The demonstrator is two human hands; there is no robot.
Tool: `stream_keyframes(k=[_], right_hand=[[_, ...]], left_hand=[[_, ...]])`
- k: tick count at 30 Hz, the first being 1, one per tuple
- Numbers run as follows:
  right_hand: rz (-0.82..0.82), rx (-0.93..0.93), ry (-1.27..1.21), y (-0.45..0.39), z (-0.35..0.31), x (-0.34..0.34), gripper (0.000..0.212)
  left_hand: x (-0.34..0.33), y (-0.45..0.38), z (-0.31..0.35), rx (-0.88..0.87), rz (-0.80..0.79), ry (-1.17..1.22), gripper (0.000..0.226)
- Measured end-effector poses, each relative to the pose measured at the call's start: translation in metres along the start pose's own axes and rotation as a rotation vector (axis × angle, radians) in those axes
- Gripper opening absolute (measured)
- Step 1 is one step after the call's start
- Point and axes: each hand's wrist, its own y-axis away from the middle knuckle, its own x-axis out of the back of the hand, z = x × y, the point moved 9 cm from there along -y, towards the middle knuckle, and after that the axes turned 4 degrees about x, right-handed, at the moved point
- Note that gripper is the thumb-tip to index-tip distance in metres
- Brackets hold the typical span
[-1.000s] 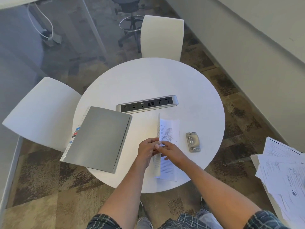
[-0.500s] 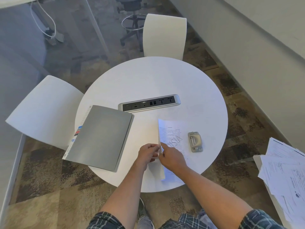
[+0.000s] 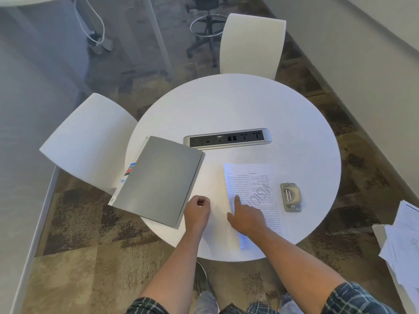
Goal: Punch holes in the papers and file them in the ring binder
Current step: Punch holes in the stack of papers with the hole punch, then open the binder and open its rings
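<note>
Pressing 1 printed sheet [image 3: 251,196] flat with an extended right hand [image 3: 246,217], left hand [image 3: 197,210] curled empty; hole punch [image 3: 290,197] beside it untouched, ring binder [image 3: 158,180] closed, nothing filed.

Binder [image 3: 158,181] left, paper [image 3: 251,189] middle, hole punch [image 3: 291,197] right on table [image 3: 238,105].

This is an office meeting corner. A round white counter [image 3: 226,105] has a built-in power strip [image 3: 227,138] with sockets and ports. Two white chairs [image 3: 251,45] stand around it on patterned carpet [image 3: 74,245], a swivel stool [image 3: 207,28] stands behind, and loose papers [image 3: 405,234] are stacked nearby.
</note>
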Motion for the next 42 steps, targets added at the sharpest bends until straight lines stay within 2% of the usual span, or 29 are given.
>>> stream_keyframes(k=[4,7,11,13,18,24,25,27,28,30,32,34,38,42], right_hand=[[0.005,-0.002,0.01,0.0,-0.014,-0.012,0.104],[0.024,-0.052,-0.007,0.004,-0.017,-0.013,0.12],[0.033,-0.034,0.052,0.0,-0.025,-0.013,0.12],[0.035,-0.017,0.076,-0.004,-0.028,-0.011,0.122],[0.029,-0.02,0.086,-0.014,-0.036,-0.005,0.125],[0.002,-0.032,0.095,-0.011,-0.044,-0.019,0.127],[-0.004,-0.035,0.097,-0.011,-0.045,-0.02,0.127],[-0.009,-0.052,0.099,-0.012,-0.046,-0.021,0.127],[-0.005,-0.059,0.098,-0.012,-0.047,-0.021,0.124],[0.04,-0.033,0.081,-0.012,-0.053,-0.019,0.105],[0.116,0.04,-0.058,-0.012,-0.064,-0.014,0.078],[0.117,0.092,-0.292,-0.013,-0.077,-0.01,0.07],[-0.031,0.04,-0.66,-0.017,-0.097,-0.017,0.083],[-0.107,-0.051,-0.795,-0.013,-0.1,-0.028,0.09]], left_hand=[[0.053,-0.005,-0.029,0.018,0.219,-0.038,0.006],[0.081,-0.005,-0.056,0.135,0.367,-0.007,0.026],[0.104,-0.006,-0.086,0.354,0.505,0.229,0.057],[0.11,-0.009,-0.089,0.408,0.544,0.334,0.07],[0.123,-0.023,-0.082,0.456,0.597,0.488,0.081],[0.131,-0.014,-0.109,0.46,0.586,0.712,0.065],[0.131,-0.014,-0.112,0.473,0.564,0.746,0.06],[0.13,-0.018,-0.114,0.473,0.502,0.798,0.032],[0.128,-0.019,-0.114,0.471,0.471,0.815,0.02],[0.126,-0.016,-0.116,0.49,0.438,0.844,0.02],[0.121,-0.011,-0.112,0.516,0.392,0.938,0.018],[0.119,-0.007,-0.104,0.54,0.343,1.041,0.016],[0.117,0.0,-0.087,0.557,0.202,1.194,0.011],[0.116,0.008,-0.077,0.572,0.07,1.239,0.008]])
